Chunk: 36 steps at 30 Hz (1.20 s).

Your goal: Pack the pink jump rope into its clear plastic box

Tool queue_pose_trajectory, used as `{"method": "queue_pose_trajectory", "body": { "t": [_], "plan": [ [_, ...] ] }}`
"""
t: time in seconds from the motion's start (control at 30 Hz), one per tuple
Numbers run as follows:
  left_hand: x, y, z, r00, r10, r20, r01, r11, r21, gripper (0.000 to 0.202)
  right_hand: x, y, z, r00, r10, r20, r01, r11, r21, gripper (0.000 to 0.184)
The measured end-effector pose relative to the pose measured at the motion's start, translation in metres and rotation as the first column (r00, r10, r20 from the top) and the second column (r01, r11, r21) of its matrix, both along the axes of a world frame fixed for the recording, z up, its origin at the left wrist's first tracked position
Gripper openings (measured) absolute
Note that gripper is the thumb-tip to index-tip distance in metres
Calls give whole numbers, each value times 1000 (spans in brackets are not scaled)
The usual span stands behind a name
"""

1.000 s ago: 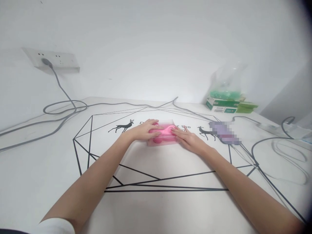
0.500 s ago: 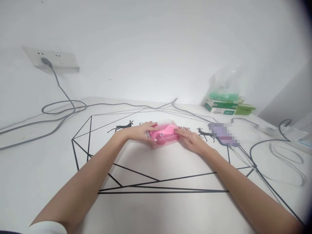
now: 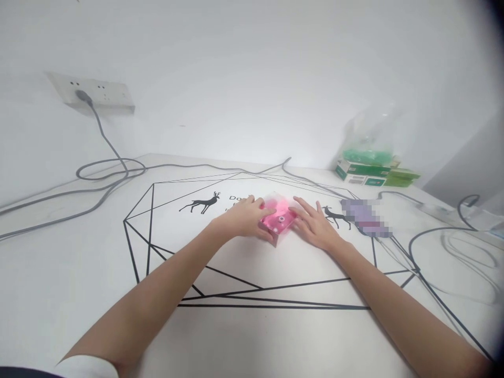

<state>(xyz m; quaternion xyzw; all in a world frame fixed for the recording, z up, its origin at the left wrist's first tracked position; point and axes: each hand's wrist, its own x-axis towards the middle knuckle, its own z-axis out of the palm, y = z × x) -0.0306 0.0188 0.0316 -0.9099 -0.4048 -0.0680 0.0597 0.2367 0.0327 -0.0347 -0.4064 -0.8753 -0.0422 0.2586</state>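
A small clear plastic box with a bright pink item [image 3: 280,219] inside sits between my hands on the table. The pink item carries a round, eye-like spot; its kind I cannot make out. My left hand [image 3: 248,218] holds the box at its left side, thumb in front and fingers over the top. At the right side, my right hand [image 3: 314,223] has its fingers spread, and the fingertips rest at or very near the box. Parts of the box are hidden behind the left fingers and blurred.
Black lines and deer figures mark the white table [image 3: 275,336]. A purple, pixelated object [image 3: 366,216] lies right of my right hand. Green-and-white boxes [image 3: 364,172] with a plastic bag stand at the back right. A grey cable [image 3: 177,166] runs along the wall from a socket [image 3: 100,94].
The box has turned and shifted slightly right, one corner now pointing toward me. My left hand has moved right with it. My right hand's fingers have spread and lifted off somewhat.
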Motion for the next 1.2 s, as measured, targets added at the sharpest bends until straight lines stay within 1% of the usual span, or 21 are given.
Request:
{"method": "queue_pose_trajectory", "body": {
  "t": [0.13, 0.23, 0.3, 0.33, 0.4, 0.5, 0.6, 0.63, 0.73, 0.8, 0.87, 0.97, 1.13, 1.2],
  "plan": [
    [21, -9, -13, 994, 109, -28, -103, 982, 160, 84, -6, -7, 1, 996, 73, 48, -79, 984, 157, 46],
    [32, -12, -19, 985, 171, -4, -166, 962, 217, 87, -13, -14, 5, 990, 127, 53, -136, 966, 218, 54],
    [32, -11, -20, 982, 189, 10, -186, 956, 227, 85, -16, -17, 6, 993, 114, 32, -119, 964, 237, 52],
    [30, -10, -19, 983, 184, 10, -181, 958, 223, 83, -18, -18, 6, 995, 102, 18, -103, 964, 244, 50],
    [22, -5, -16, 991, 134, 6, -133, 972, 192, 77, -19, -19, 6, 996, 85, -7, -81, 963, 256, 44],
    [6, 4, -15, 1000, -14, 27, 11, 993, 116, 60, -17, -18, 5, 996, 85, -26, -75, 962, 262, 40],
    [0, 11, -25, 990, -84, 113, 76, 994, 80, 54, -12, -15, 3, 997, 71, -41, -58, 964, 260, 40],
    [1, 13, -31, 987, -85, 138, 73, 993, 89, 53, -11, -14, 2, 997, 64, -45, -50, 964, 260, 40],
    [9, 14, -49, 975, -62, 211, 25, 985, 172, 57, -9, -13, 0, 999, 34, -41, -22, 967, 255, 39],
    [15, 13, -57, 963, -59, 263, 2, 977, 211, 59, -10, -13, 0, 1000, -1, -29, 8, 972, 233, 38],
    [19, 12, -61, 950, -61, 306, -11, 973, 230, 59, -12, -13, 0, 999, -38, -25, 42, 977, 207, 39],
    [21, 11, -63, 939, -59, 340, -29, 968, 249, 56, -14, -12, -1, 997, -66, -44, 72, 982, 175, 42],
    [24, 13, -69, 930, -69, 361, -45, 954, 296, 56, -13, -11, -3, 988, -58, -142, 78, 986, 146, 40],
    [25, 13, -71, 932, -73, 356, -46, 948, 316, 58, -13, -11, -3, 986, -46, -158, 68, 988, 139, 40]
  ]
}}
